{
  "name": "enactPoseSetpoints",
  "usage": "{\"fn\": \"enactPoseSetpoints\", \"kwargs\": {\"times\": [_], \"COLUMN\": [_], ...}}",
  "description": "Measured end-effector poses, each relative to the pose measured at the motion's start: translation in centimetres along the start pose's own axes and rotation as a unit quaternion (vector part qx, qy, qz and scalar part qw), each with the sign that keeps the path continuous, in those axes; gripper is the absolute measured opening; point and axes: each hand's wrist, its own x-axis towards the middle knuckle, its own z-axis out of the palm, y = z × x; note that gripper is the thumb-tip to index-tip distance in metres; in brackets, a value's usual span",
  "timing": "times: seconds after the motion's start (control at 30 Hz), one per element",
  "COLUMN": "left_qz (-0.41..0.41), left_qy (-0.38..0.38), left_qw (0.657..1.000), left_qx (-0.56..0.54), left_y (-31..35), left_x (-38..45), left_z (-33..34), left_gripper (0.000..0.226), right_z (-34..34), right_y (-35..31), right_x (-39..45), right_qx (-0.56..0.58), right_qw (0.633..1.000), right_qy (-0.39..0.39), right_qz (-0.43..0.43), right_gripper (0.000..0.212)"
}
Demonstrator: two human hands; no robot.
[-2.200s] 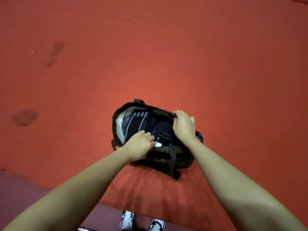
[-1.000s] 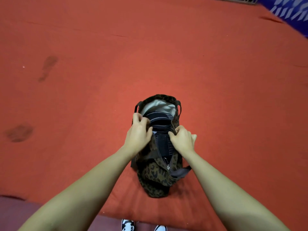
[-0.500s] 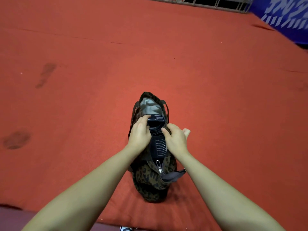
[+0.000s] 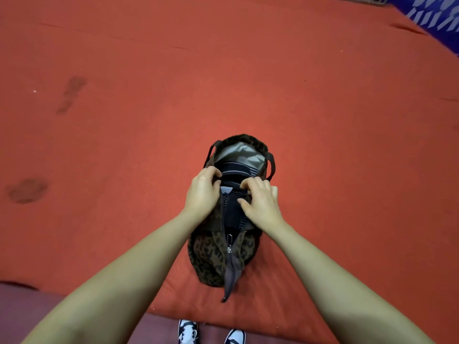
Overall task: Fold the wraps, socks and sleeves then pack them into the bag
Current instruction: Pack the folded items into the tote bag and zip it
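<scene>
Head view shows your shoes (image 4: 211,335) at the near edge, below the red mat (image 4: 124,145). On the mat just beyond, the bag (image 4: 213,254) lies lengthwise, its zipper (image 4: 229,245) partly drawn. Your left hand (image 4: 202,194) grips the bag's left edge; your right hand (image 4: 260,201) curls over the right edge, fingers on the dark folded wraps (image 4: 232,209) packed inside. Compared with half a second ago, both hands sit slightly farther up the opening and closer together. Beyond them the grey lining (image 4: 241,155) shows.
</scene>
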Motion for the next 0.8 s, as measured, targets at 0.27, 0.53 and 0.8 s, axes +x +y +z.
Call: {"fn": "enactPoseSetpoints", "kwargs": {"times": [0.27, 0.53, 0.8], "left_qz": [-0.027, -0.048, -0.064], "left_qy": [-0.017, -0.027, -0.023], "left_qw": [0.999, 0.998, 0.998], "left_qx": [-0.036, -0.003, 0.001], "left_y": [-0.1, -0.7, -1.0], "left_x": [-3.7, -5.3, -9.0], "left_z": [-0.3, -0.2, -0.7], "left_gripper": [0.065, 0.036, 0.027], "right_z": [-0.3, 0.3, 0.2], "right_y": [-0.1, -0.6, -2.0], "right_x": [-1.5, -4.2, -6.4], "right_qx": [-0.096, -0.107, -0.032], "right_qw": [0.942, 0.935, 0.964], "right_qy": [-0.273, -0.322, -0.258], "right_qz": [-0.166, -0.106, -0.054], "right_gripper": [0.023, 0.019, 0.017]}}
